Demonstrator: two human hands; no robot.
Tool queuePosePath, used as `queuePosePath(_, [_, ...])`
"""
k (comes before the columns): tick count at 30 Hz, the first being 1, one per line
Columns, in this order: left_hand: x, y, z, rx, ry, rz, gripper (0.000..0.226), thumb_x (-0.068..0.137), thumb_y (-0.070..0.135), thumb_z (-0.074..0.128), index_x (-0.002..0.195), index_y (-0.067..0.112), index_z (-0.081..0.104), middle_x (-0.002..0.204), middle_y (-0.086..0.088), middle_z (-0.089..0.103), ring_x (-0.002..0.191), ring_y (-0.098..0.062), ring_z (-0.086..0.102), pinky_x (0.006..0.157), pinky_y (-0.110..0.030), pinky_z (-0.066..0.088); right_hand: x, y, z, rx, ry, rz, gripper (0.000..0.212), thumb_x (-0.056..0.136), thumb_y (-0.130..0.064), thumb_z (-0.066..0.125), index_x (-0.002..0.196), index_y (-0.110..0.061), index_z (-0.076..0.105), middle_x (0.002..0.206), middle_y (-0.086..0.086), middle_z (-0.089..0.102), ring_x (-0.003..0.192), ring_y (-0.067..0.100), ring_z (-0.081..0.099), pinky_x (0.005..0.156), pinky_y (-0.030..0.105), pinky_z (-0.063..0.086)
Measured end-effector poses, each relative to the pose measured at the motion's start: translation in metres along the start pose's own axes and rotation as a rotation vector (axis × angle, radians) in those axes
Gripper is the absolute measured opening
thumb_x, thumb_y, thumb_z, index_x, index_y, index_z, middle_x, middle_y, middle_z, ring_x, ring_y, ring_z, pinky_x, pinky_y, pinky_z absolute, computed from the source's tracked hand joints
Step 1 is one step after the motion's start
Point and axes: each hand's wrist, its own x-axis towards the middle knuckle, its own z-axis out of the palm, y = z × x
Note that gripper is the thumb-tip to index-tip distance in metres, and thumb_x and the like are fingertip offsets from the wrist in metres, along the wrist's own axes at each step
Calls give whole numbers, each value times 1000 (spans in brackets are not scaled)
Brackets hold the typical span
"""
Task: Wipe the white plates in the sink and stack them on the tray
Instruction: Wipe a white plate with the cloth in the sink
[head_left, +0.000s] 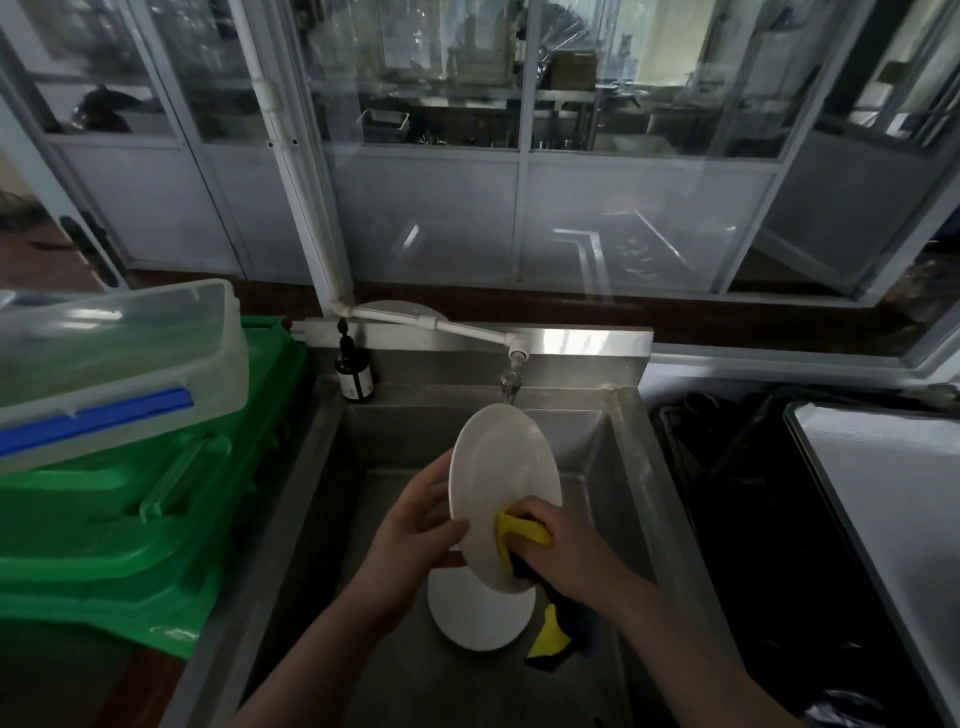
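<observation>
Two white plates show in a steel sink (631, 467) set before glazed partitions: one plate (501, 483) is held tilted under the white tap (517, 358), the second plate (480, 616) lies flat on the basin floor just below both hands. The left hand (415, 525) grips the tilted plate's left rim, thumb curled over its face, while the right hand (558, 540) presses a bunched yellow cloth (522, 530) against its lower face. Left of the grip stands a green bin (130, 509) topped by a clear container (114, 348); right of it lies a pale tray (893, 493).
</observation>
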Motion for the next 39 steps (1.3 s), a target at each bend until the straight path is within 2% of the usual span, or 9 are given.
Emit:
queuePosePath(5, [0,3,-2,-8,3,24,68,90,-6,62,139,40,50,122,11,68,110,-21,68,79,-49,61,-5,11,-7,-71,-12,71,15,88,-38,62,103,-38,64,96,-11,69,84,5,66,76,33,59])
queuePosePath(8, [0,3,0,1,2,20,69,92,-9,57,139,40,49,122,14,67,111,-20,68,79,-47,61,-8,15,-10,-148,-24,91,14,89,-38,60,103,-36,64,96,-11,68,85,4,64,76,32,56])
queuePosePath(13, [1,1,2,9,-30,21,68,92,-5,61,138,45,51,127,12,65,113,-20,67,80,-46,61,-12,12,-7,-182,-13,89,17,91,-37,60,107,-32,64,97,-8,68,86,6,64,74,30,55])
queuePosePath(19, [-1,0,-3,41,-71,20,67,82,10,65,133,53,54,132,8,63,117,-22,65,85,-57,58,-19,3,5,-184,-37,18,25,89,-54,54,111,-42,56,105,-16,63,94,6,61,80,35,58])
queuePosePath(22, [-2,-2,-5,54,-93,16,68,83,11,65,135,52,52,135,7,62,119,-23,64,85,-54,59,-22,-7,11,-164,-36,-53,24,92,-49,57,114,-41,56,110,-16,58,100,10,59,82,33,58])
queuePosePath(24, [-2,-2,-7,55,-103,8,68,83,10,64,137,51,51,134,7,62,118,-24,65,85,-54,59,-22,-13,13,-170,-40,-87,23,92,-49,56,115,-42,53,110,-15,60,95,10,61,77,30,59])
queuePosePath(30, [-1,-1,-8,52,-101,-28,68,83,10,64,139,47,50,130,4,65,117,-25,65,86,-54,58,-15,-35,12,-155,-25,-149,24,94,-47,56,116,-44,49,106,-17,61,92,2,59,75,22,53])
queuePosePath(34, [-1,-2,-11,58,-109,-45,67,92,1,61,142,43,48,127,3,65,117,-25,65,88,-54,58,-12,-50,6,-75,10,-139,21,96,-42,57,115,-42,48,96,-22,57,87,-10,56,69,11,46])
queuePosePath(39, [-4,-5,-8,73,-107,-66,68,95,-5,56,140,45,48,126,4,65,114,-23,66,82,-41,59,-2,-64,1,31,62,-130,14,97,-38,57,109,-41,52,97,-22,56,92,-17,50,65,6,38])
